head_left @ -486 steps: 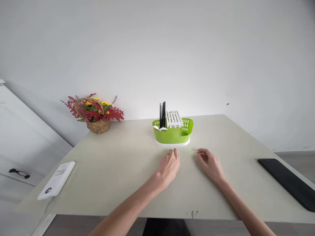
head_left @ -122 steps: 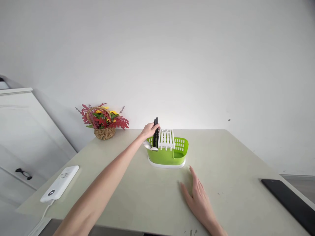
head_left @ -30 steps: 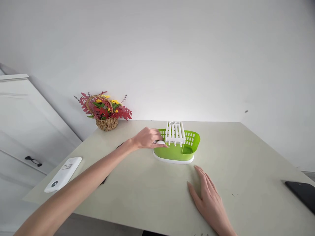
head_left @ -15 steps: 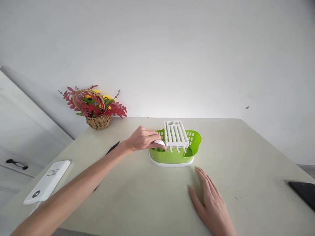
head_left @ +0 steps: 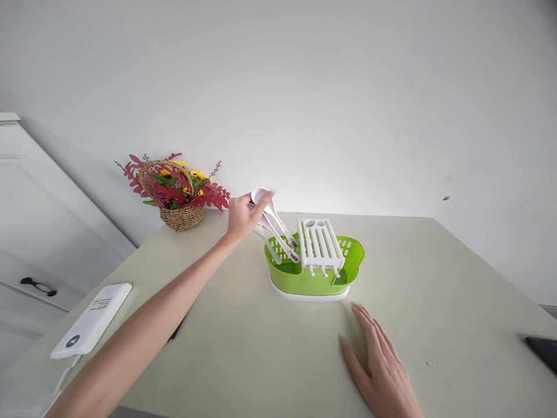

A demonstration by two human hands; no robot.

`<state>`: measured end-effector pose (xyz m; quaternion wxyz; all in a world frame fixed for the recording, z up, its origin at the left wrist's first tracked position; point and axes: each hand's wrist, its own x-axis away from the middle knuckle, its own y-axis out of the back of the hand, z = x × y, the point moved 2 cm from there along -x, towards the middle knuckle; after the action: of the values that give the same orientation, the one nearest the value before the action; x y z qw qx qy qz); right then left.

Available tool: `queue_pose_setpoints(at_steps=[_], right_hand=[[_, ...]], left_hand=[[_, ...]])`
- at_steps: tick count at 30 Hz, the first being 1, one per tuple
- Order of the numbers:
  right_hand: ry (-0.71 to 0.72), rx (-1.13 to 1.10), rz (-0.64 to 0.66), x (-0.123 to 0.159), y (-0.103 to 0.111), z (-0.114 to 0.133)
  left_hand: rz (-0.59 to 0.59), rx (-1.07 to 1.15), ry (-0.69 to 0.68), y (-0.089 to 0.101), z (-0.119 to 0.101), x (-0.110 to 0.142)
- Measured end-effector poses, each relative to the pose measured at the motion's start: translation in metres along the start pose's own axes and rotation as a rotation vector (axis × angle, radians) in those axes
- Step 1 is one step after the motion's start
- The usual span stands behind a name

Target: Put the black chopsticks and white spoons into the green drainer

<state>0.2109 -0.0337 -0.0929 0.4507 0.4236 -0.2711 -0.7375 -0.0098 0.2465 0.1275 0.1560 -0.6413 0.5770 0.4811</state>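
Note:
My left hand (head_left: 241, 216) is closed round the bowls of white plastic spoons (head_left: 278, 232), held in the air with their handles slanting down over the left end of a green cutlery caddy (head_left: 313, 278). The caddy sits on a white base and carries a white slotted rack (head_left: 321, 244) across its top. My right hand (head_left: 379, 366) lies flat on the beige table (head_left: 270, 354), fingers stretched out, just in front of the caddy and holding nothing.
A wicker basket of red and yellow flowers (head_left: 177, 197) stands at the table's back left. A white power bank (head_left: 91, 319) lies at the left edge, a dark object (head_left: 177, 330) partly hidden under my forearm, a black device (head_left: 543, 351) at the right edge.
The left hand has lifted the white spoons up and left out of the caddy. Earlier it took the black sticks out of the caddy. The right hand stays flat.

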Motion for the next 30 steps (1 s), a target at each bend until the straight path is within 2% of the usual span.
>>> queue_pose_setpoints(at_steps=[7,10,12,15,20,25,30], right_hand=[[-0.068,-0.057,0.010,-0.001,0.003,0.007],[-0.084,-0.063,0.030,-0.001,0.004,0.006],[-0.087,-0.066,0.042,0.000,0.004,0.005],[-0.096,-0.073,0.052,0.002,0.005,0.005],[-0.100,-0.080,0.062,0.002,0.004,0.004],[-0.109,-0.070,0.072,0.003,0.003,0.003],[-0.122,-0.059,0.073,0.004,0.005,0.003]], left_hand=[[-0.154,0.217,0.438,0.013,0.040,-0.005],[-0.158,0.269,0.557,0.029,0.057,-0.004],[-0.117,0.267,0.594,0.042,0.065,0.000],[0.003,0.192,0.649,0.064,0.071,0.011],[0.348,-0.096,0.698,0.091,0.083,0.038],[0.642,-0.198,0.729,0.099,0.098,0.066],[0.804,-0.245,0.734,0.098,0.109,0.090]])
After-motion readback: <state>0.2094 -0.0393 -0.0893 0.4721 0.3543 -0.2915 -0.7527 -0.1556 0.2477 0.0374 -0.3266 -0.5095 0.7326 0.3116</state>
